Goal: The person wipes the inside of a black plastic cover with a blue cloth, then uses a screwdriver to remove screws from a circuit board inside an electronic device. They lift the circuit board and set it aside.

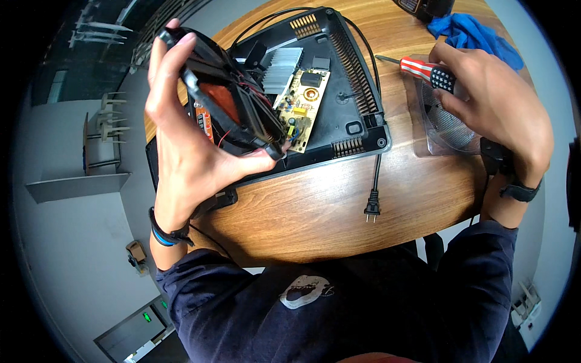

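Observation:
My left hand grips a black-framed coil assembly by its edges, tilted up over the left part of an open black appliance housing. Reddish-brown coil shows inside the frame, and thin wires hang from it. Within the housing lie a finned metal heat sink and a circuit board with several components. A small orange display board peeks out behind my left fingers. On the right, my right hand holds a screwdriver with a red, white and blue handle, its tip pointing left.
Below my right hand sits a clear plastic tray; its contents are hard to make out. A blue cloth and a dark object lie at the far right. The power plug rests near the front of the wooden table.

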The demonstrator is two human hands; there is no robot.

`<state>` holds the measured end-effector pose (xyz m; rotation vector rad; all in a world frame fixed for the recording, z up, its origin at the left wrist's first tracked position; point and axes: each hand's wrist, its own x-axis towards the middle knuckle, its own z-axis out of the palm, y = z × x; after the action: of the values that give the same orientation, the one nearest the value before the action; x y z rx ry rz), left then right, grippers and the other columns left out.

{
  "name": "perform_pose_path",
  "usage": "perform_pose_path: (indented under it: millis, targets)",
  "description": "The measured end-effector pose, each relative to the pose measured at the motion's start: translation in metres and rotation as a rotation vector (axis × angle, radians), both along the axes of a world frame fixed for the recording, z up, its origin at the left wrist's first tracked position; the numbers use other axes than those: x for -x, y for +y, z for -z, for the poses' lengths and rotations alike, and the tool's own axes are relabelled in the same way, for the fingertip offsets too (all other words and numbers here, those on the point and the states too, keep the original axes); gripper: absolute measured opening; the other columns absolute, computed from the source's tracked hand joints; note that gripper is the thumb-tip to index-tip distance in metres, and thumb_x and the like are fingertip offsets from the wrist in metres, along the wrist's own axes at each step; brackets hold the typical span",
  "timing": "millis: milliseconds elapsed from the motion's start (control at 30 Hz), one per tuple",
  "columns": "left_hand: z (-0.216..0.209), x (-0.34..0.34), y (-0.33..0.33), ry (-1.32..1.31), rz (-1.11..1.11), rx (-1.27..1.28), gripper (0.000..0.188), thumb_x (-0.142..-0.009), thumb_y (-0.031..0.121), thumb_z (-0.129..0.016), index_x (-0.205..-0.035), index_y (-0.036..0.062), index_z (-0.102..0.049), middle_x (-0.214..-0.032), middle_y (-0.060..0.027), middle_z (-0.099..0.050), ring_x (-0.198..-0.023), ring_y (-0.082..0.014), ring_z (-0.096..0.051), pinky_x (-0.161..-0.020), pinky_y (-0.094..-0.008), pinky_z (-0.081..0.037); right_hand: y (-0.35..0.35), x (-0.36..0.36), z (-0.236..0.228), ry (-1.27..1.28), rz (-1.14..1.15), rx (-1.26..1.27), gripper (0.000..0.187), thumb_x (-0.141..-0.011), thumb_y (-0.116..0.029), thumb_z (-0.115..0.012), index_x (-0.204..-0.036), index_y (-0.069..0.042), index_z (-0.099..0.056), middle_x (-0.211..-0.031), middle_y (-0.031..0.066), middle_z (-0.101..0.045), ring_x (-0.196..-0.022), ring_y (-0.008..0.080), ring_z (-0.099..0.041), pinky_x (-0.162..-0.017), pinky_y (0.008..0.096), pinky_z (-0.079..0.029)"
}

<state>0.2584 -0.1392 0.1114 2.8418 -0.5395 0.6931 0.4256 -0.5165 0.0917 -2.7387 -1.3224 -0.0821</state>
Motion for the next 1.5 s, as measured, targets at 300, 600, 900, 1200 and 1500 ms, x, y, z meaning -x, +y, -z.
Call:
perform_pose_path:
  millis: [300, 600, 900, 1200, 1500]
  targets:
    - [0.004, 0.024, 0.018, 0.037, -0.022, 0.002, 0.161, -0.06, 0.046, -0.119, -0.179, 0.0028, -0.02, -0.187, -0.0336, -0.031, -0.173, -0.049, -0.04, -0.142, -0.0621, -0.043, 0.002, 0.0, 0.005, -0.014, -0.008, -0.003, 0.037, -0.098, -0.011, -0.086, -0.129, 0.001, -0.07, -0.105, 0.0279, -0.08, -0.107, 0.0474, -0.079, -0.096, 0.0543, -0.064]
    - [0.015, 0.022, 0.02, 0.097, -0.094, -0.009, 0.161, -0.06, 0.044, -0.119, -0.182, 0.0031, -0.023, -0.19, -0.0356, -0.029, -0.174, -0.0493, -0.041, -0.141, -0.0573, -0.043, 0.005, -0.009, 0.009, 0.143, 0.023, 0.077, 0.045, -0.096, -0.007, -0.089, -0.136, -0.001, -0.069, -0.108, 0.0256, -0.079, -0.108, 0.0468, -0.077, -0.095, 0.0554, -0.06]
    - [0.018, 0.007, 0.022, 0.223, -0.227, 0.11, 0.165, -0.061, 0.042, -0.119, -0.188, 0.0102, -0.019, -0.17, -0.0357, -0.056, -0.159, -0.0475, -0.061, -0.137, -0.0559, -0.048, 0.009, -0.002, 0.011, 0.154, 0.037, 0.085, 0.049, -0.095, -0.008, -0.09, -0.14, -0.002, -0.07, -0.11, 0.0261, -0.08, -0.11, 0.0466, -0.078, -0.095, 0.0541, -0.061]
    - [0.012, 0.011, 0.022, 0.285, -0.241, 0.174, 0.161, -0.065, 0.034, -0.119, -0.188, 0.0103, -0.018, -0.174, -0.0341, -0.053, -0.164, -0.0443, -0.056, -0.141, -0.0555, -0.043, 0.014, 0.004, 0.011, 0.088, -0.003, 0.042, 0.043, -0.1, -0.012, -0.087, -0.139, -0.003, -0.071, -0.111, 0.0265, -0.083, -0.11, 0.0469, -0.081, -0.096, 0.055, -0.064]
    - [0.011, 0.018, 0.033, 0.299, -0.228, 0.26, 0.156, -0.07, 0.03, -0.117, -0.188, 0.0095, -0.017, -0.172, -0.0319, -0.056, -0.157, -0.0413, -0.064, -0.137, -0.0536, -0.05, 0.02, 0.011, 0.006, 0.11, -0.069, 0.075, 0.039, -0.102, -0.01, -0.086, -0.14, -0.007, -0.08, -0.116, 0.0245, -0.083, -0.105, 0.0445, -0.082, -0.094, 0.0537, -0.064]
